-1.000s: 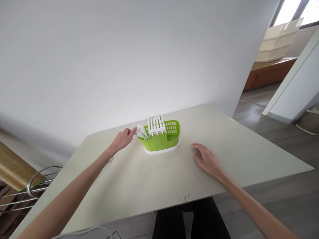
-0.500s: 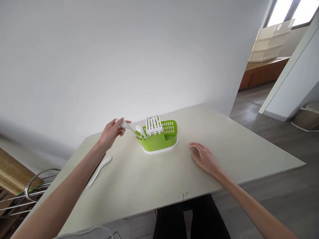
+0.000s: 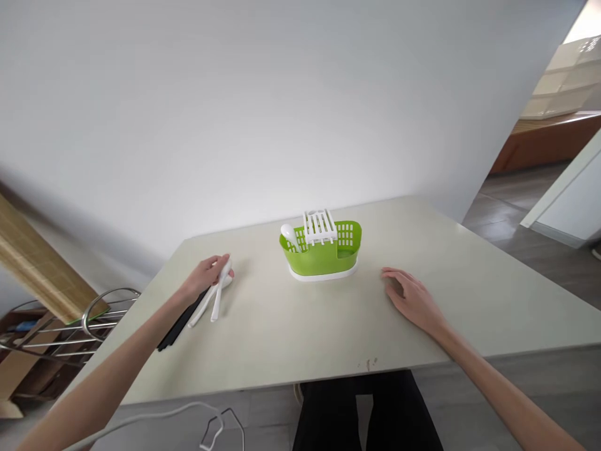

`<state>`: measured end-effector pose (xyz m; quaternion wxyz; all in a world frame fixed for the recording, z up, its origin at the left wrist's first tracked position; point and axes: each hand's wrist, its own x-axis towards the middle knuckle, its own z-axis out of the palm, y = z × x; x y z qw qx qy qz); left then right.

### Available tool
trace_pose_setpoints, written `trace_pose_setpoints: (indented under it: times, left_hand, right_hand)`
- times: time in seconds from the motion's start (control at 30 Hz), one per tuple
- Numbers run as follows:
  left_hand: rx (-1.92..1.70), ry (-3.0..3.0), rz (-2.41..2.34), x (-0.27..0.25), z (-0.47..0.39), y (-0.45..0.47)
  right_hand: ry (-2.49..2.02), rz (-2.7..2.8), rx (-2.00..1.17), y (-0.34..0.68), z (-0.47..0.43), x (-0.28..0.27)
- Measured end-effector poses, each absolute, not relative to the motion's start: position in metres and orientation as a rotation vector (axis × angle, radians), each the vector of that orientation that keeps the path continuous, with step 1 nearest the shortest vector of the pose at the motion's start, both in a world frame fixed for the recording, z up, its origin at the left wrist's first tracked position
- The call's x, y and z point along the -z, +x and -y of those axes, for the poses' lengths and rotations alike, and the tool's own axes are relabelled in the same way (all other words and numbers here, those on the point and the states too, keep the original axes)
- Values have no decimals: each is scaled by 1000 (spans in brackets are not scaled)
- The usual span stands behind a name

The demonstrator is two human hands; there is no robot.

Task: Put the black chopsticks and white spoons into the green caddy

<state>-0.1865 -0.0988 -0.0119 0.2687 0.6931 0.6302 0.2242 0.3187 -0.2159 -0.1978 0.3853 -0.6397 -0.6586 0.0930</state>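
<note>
My left hand (image 3: 210, 277) is at the table's left side, with its fingers closed on the bowl end of a white spoon (image 3: 217, 304), whose handle points down toward me. Partly beneath it lies another white spoon (image 3: 200, 312). Next to that one are black chopsticks (image 3: 176, 329), partly hidden by my left hand and forearm. A green basket (image 3: 322, 263) with a white base and a white slatted rack (image 3: 320, 227) stands mid-table. One white spoon (image 3: 289, 233) leans in its left compartment, bowl up. My right hand (image 3: 413, 300) lies open on the table, right of the basket, holding nothing.
The pale table (image 3: 291, 344) meets a white wall (image 3: 235, 125) at its back. Left of it are a metal wire rack (image 3: 101, 319) and a bamboo board (image 3: 44, 263). A white cable (image 3: 164, 413) runs below the front edge.
My left hand has carried its spoon away from the basket's left end, down to beside the other spoon and chopsticks. The view has swung left. My right hand keeps its place on the table.
</note>
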Motion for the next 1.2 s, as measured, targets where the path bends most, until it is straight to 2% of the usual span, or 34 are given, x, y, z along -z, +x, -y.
trace_pose_setpoints:
  times: [0.17,0.57,1.2]
  left_hand:
    - [-321,2028,-1903,48,104,-202]
    - [-171,2040,-1967,80,95,-206]
    - [178,2194,-2347,72,91,-185]
  right_hand:
    - [-1665,1688,-233,319,218,197]
    - [-1700,1687,-232,319,220,196]
    - [-1694,1682,-270,319,220,191]
